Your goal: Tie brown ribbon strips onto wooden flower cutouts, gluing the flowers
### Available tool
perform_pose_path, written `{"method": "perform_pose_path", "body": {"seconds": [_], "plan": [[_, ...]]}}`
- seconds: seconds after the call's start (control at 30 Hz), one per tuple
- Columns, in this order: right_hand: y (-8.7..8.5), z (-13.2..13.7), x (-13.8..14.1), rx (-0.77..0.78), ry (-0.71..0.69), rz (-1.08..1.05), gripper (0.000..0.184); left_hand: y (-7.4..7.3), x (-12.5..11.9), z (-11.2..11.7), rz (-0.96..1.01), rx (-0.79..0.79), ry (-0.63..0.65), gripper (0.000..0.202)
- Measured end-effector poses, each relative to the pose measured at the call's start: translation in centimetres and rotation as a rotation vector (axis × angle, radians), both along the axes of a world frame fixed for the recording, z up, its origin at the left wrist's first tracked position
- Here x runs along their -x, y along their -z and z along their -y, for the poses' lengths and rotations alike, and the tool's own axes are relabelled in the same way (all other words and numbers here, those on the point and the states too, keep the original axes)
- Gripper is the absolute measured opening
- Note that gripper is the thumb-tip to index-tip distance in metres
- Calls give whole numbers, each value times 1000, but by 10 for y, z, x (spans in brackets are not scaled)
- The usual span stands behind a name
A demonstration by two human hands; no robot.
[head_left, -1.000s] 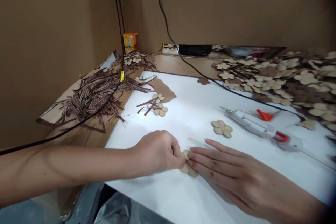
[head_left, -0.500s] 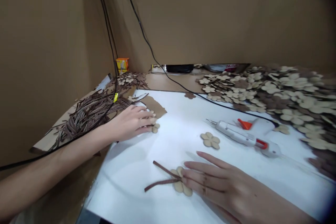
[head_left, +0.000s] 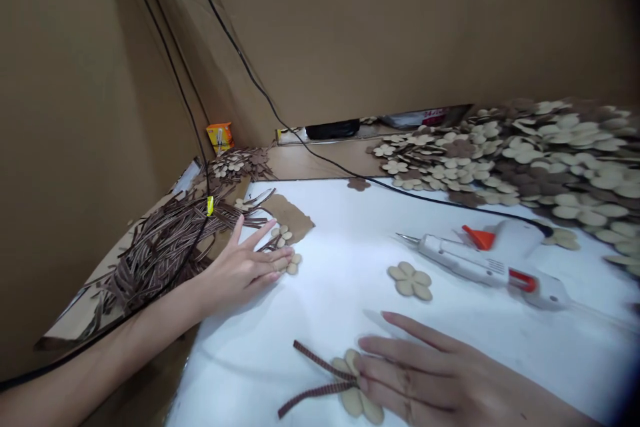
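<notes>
My right hand (head_left: 425,367) lies flat, fingers stretched, its fingertips pressing on a beige flower cutout (head_left: 354,403). Two brown striped strips (head_left: 317,395) stick out from that flower's middle toward the left. Farther left, my left hand (head_left: 245,267) is spread, with its fingertips over another beige flower (head_left: 294,264) that they partly cover. Just beyond those fingers sits a small beige flower (head_left: 281,235) with brown strips beside it. A single beige flower (head_left: 410,280) rests on the white board (head_left: 340,247) between my right hand and the glue gun (head_left: 465,260).
Brown strips (head_left: 160,240) lie heaped at the left. A large pile of beige and brown flowers (head_left: 565,160) covers the right back. A black cable (head_left: 320,150) crosses the board's far side. A torn cardboard piece (head_left: 290,217) and an orange box (head_left: 220,137) are at the back left.
My left hand's fingers have spread, uncovering the small flower beyond them. My right hand stays on its flower. The whole view has shifted slightly.
</notes>
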State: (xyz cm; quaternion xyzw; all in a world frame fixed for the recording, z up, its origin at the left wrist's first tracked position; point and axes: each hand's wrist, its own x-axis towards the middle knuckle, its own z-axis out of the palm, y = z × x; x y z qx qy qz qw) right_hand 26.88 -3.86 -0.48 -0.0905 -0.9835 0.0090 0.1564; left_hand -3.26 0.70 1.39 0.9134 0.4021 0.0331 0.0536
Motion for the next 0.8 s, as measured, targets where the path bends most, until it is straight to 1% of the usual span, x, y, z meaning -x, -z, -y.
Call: {"method": "perform_pose_path", "body": {"seconds": [0.17,0.3,0.37,0.47,0.53,0.63,0.73,0.8], "plan": [[2,0,0,104,28,-83,37,-1,-2,2,-17,70,-30,40],[0,9,4,66,41,-53,37,-2,-4,6,-48,86,-27,43],[-1,15,7,48,82,-80,34,-2,-5,8,-52,79,-31,44],[-5,20,10,66,141,-89,34,-1,-4,11,-62,80,-37,43],[-9,20,9,110,146,-25,35,0,-4,14,-77,56,-41,42],[-15,17,6,208,125,64,37,2,-4,18,-89,-27,-33,40],[-16,16,5,295,111,57,41,0,-8,26,-73,-92,13,38],[-15,18,6,327,115,39,43,-4,-11,34,-60,-93,51,36]]}}
